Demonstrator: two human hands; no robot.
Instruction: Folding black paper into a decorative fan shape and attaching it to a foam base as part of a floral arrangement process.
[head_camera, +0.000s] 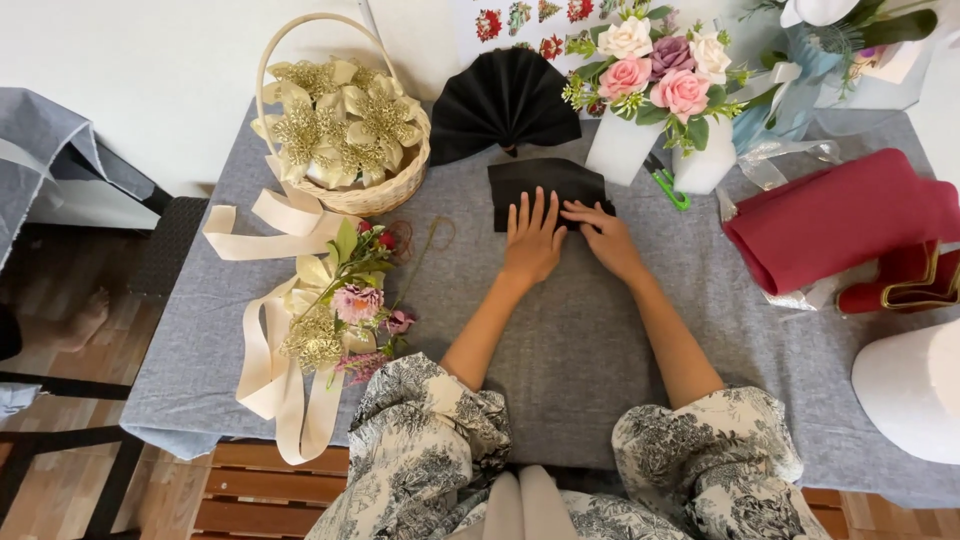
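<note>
We find both hands flat on a folded black cloth (545, 185) at the table's far centre, just below a black pleated fan (503, 100) of like material. Left hand (532, 240): fingers spread wide, palm down, pressing the cloth's lower edge; nothing gripped. Right hand (605, 238): fingers extended and close together, tips on the cloth's lower right corner; pinning, not pinching, as far as we can see.

Step in hand, in our judgement: flattening or creasing a fold in the cloth, prob. a pleat. The next move would call for an even fold w/ the edge kept square and the left palm holding the stack down.

Adjacent items: wicker basket (385, 190) w/ gold flowers, cream ribbon (270, 350) w/ small bouquet (345, 310) at left; rose arrangement (655, 70) in white wrap, green-handled tool (668, 187), dark red rolled sheet (835, 215) at right. All on grey tablecloth (570, 350).

Not determinable: no. of layers in the cloth, part hidden under the hands; type of green tool, mostly covered; white object at right edge, cut off.
</note>
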